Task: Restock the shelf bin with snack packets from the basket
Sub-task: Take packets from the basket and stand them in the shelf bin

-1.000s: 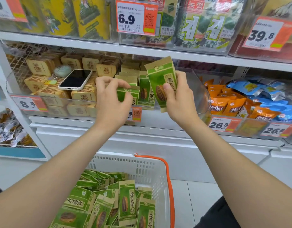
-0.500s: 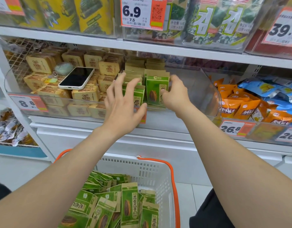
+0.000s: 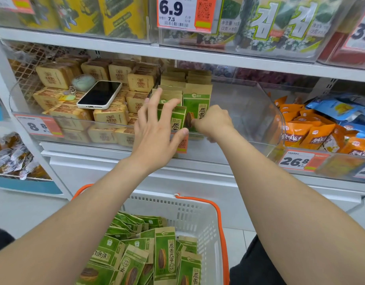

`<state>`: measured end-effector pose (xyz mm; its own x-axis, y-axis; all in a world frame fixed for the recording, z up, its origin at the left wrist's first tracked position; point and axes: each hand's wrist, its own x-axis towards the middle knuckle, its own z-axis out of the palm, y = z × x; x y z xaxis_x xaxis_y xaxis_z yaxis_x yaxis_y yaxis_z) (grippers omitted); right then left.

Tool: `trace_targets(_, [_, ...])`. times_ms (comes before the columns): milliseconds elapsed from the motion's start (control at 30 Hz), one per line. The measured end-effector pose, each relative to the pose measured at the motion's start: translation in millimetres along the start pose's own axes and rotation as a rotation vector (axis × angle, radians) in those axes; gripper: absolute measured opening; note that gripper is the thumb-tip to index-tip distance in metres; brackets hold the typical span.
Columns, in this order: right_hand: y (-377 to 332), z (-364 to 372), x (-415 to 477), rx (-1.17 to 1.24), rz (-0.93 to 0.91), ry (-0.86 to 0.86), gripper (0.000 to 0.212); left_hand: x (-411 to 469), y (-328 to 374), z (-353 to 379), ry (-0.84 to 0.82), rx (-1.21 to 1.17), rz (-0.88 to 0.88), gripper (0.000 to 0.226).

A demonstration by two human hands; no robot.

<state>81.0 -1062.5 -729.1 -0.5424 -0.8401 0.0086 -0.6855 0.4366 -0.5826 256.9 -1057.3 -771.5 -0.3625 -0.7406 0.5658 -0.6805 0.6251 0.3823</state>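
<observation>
Seating green packet (image 3: 196, 108) in shelf bin (image 3: 252, 112), left hand (image 3: 156, 133) splayed, right hand (image 3: 214, 122) apparently pinching it; next, basket (image 3: 198, 210) reach.

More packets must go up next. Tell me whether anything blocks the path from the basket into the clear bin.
Nothing visible does: the clear bin is open-topped, its right part bare. The left hand and right hand touch the standing packets at its left.
</observation>
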Motion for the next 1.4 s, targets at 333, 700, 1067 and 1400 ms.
trace_targets(333, [3.8, -17.8, -19.0, -0.14, -0.042, 0.054, 0.037, -3.0, 0.1, 2.0, 0.061, -0.02, 0.008, 0.079])
trace_targets(700, [14.8, -18.2, -93.2, -0.201, -0.568, 0.255, 0.007, -33.8, -11.1, 11.7, 0.476, 0.147, 0.321, 0.023])
trace_targets(1067, [70.9, 39.4, -160.1, -0.726, -0.597, -0.504, 0.022, -124.3, -34.4, 69.9, -0.963, 0.365, 0.284, 0.033])
trace_targets(1400, [106.0, 103.9, -190.4, -0.901, -0.647, -0.824, 0.019, -196.5, -48.3, 113.4, -1.453, 0.5, 0.059, 0.059])
